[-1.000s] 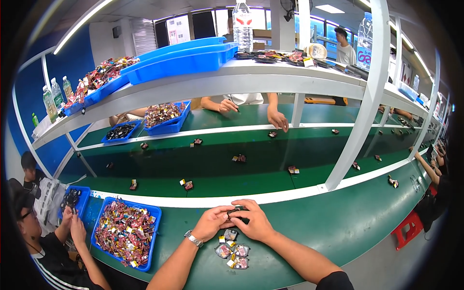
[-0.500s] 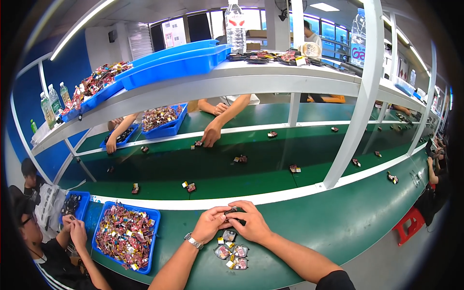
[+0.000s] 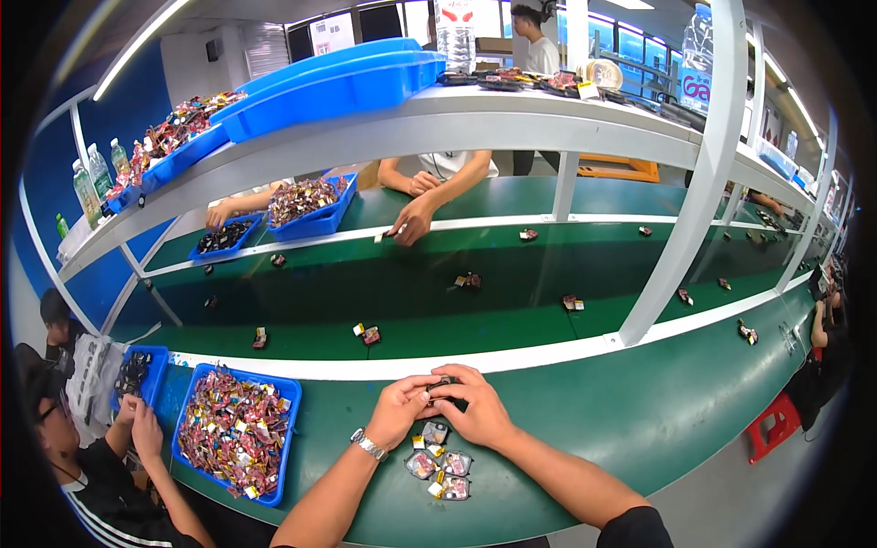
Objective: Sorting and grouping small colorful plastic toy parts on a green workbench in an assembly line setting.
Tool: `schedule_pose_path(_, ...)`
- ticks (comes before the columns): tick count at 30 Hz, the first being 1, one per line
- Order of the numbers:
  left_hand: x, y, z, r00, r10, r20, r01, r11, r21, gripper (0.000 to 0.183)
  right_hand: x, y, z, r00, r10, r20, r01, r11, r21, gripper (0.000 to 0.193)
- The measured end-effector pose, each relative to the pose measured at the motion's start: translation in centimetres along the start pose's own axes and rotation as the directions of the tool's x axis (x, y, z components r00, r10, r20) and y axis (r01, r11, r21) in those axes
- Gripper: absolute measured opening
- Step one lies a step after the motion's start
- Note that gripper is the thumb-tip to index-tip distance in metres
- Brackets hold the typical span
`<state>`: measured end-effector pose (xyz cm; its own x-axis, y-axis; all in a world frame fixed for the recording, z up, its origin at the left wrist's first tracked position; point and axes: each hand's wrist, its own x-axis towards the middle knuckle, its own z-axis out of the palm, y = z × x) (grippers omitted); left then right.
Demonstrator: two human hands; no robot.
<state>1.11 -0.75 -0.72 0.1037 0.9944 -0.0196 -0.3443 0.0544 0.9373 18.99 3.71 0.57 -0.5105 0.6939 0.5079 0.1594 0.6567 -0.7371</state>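
My left hand (image 3: 395,413), with a metal watch on its wrist, and my right hand (image 3: 479,413) meet over the green work surface. Between their fingertips they grip a small black plastic part (image 3: 445,383), mostly hidden by the fingers. Just below the hands lies a loose group of small assemblies (image 3: 455,464), with clear or grey housings, reddish boards inside and yellow-and-white tabs. Left of my forearm stands a blue bin (image 3: 290,429) heaped with small red boards (image 3: 233,434) bearing yellow and white tabs.
Beyond a white rail (image 3: 384,369) runs a dark green belt (image 3: 411,306) with scattered assemblies. A white shelf (image 3: 539,128) on posts crosses above, carrying blue trays (image 3: 329,96) and bottles. At left, a co-worker's hands (image 3: 139,425) work beside a smaller blue bin (image 3: 160,365). A red stool (image 3: 773,426) stands right.
My view has tilted slightly. Both my hands stay together around the black part. Across the belt, a co-worker's hand has moved slightly, and another's has drawn back toward a bin.
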Motion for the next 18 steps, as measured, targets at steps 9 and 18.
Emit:
schedule_pose_path(9, -0.1, 0.2, 0.6, 1.000, -0.011, -0.021, 0.011, 1.000, 0.002, 0.030, 0.2, -0.7, 0.0, 0.983, -0.096, -0.157, 0.074, 0.987, -0.144, 0.018)
schedule_pose_path(18, -0.1, 0.4, 0.4, 0.998, -0.049, -0.036, 0.049, 0.999, 0.000, 0.031, 0.2, -1.8, -0.1, 0.970, -0.219, -0.107, 0.172, 0.926, -0.337, 0.020)
